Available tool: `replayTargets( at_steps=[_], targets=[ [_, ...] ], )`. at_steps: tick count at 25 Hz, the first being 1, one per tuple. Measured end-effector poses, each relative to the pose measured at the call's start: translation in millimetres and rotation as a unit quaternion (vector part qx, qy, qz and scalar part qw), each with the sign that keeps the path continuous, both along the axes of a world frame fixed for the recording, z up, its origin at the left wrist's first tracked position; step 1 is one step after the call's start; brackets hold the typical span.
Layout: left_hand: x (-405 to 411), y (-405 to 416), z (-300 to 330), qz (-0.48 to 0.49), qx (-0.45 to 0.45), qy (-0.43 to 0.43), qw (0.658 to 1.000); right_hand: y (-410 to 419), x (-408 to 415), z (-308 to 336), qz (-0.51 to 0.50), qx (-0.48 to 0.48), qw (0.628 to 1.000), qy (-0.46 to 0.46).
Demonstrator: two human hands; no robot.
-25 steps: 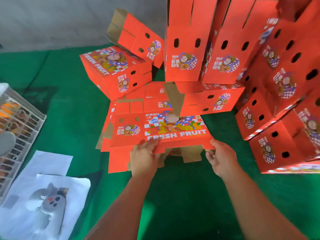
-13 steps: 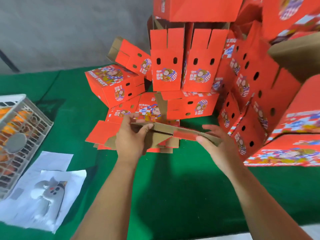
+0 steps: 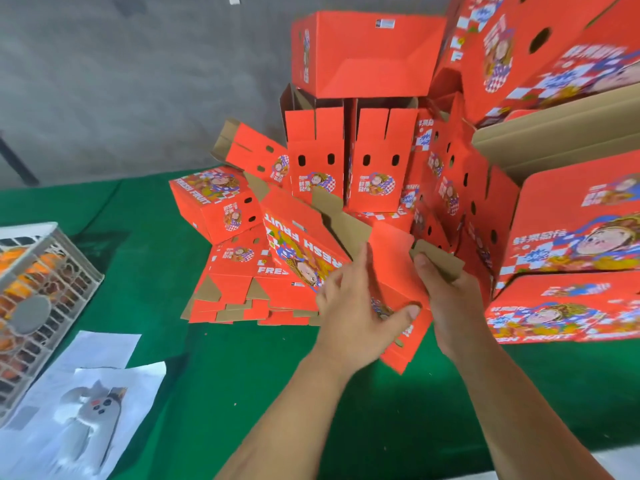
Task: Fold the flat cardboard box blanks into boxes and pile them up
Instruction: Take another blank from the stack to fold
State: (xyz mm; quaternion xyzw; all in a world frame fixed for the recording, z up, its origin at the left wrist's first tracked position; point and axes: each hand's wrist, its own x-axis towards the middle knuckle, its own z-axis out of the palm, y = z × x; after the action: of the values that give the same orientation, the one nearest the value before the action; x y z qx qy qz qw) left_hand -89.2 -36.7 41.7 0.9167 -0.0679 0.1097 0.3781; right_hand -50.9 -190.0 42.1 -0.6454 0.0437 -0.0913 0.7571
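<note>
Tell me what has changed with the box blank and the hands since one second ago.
The box blank was lifted off the flat stack by both hands and is now opened up, tilted above the green cloth. The left hand and the right hand grip it by its near end. The stack, the piled boxes and the crate stayed.

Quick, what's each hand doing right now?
Left hand: holds the box blank, thumb curled round its edge.
Right hand: grips the same blank's brown flap.
</note>
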Motion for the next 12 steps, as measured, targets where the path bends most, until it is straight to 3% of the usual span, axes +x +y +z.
replayTargets(
  at_steps=[3, 7, 12],
  targets=[
    [-7.1, -15.0, -3.3, -0.028, 0.025, 0.055, 0.998, 4.4, -7.3, 4.6, 0.020, 0.024, 0.999, -0.001],
    [-7.3, -8.1, -5.8, 0.020, -0.094, 0.048, 0.994, 19.1, -18.7, 9.9, 0.067, 0.049, 0.996, -0.031],
    [-12.5, 1.0, -21.7, -0.102, -0.144, 0.090, 0.980, 36.2, -38.6, 8.7, 0.153, 0.000, 0.988, -0.035]
  ],
)
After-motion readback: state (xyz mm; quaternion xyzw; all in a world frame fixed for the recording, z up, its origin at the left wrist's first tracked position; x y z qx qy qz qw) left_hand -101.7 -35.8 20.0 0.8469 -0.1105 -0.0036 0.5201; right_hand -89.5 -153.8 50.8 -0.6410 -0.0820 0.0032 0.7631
